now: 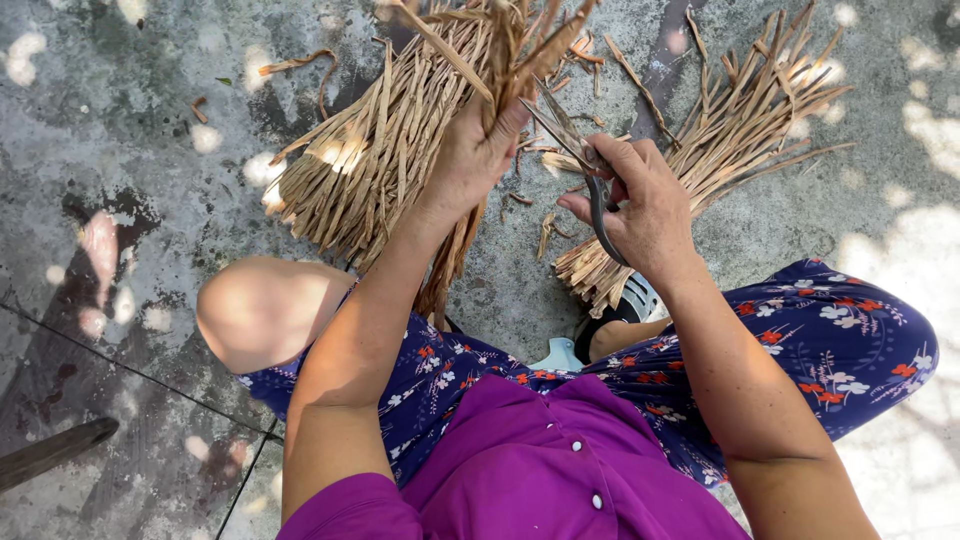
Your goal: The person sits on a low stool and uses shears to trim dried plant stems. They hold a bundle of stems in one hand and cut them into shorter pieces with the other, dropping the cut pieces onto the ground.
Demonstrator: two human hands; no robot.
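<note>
Scissors [572, 150] sit in the right hand [640, 205], blades parted and aimed up-left toward the bundle of dried leaf strips [480, 50] that the left hand [470, 160] grips. The left fingers are wrapped tight round the strips, thumb pressed across the front, so the bundle stands up and away from the body with its ends fanning above the fist. The right fingers are threaded through the dark scissor handles and curled about them, the blade tips just beside the left thumb.

Two more heaps of the same tan strips lie on the concrete floor [150, 150]: a broad one [350, 170] under and left of the held bundle, and a second one [730, 130] behind the right hand, spreading up to the right. Short offcuts [545, 230] are scattered on the floor between them.

To trim well from this position, the strips want to be held firm and even in the fist, so the blades meet them square rather than sliding along the fibres. The thumb lies close to the blade line and looks like the main hazard; keeping it lower on the bundle would seem safer. Taking a few strips per bite, not the whole thickness, should give a cleaner cut.
</note>
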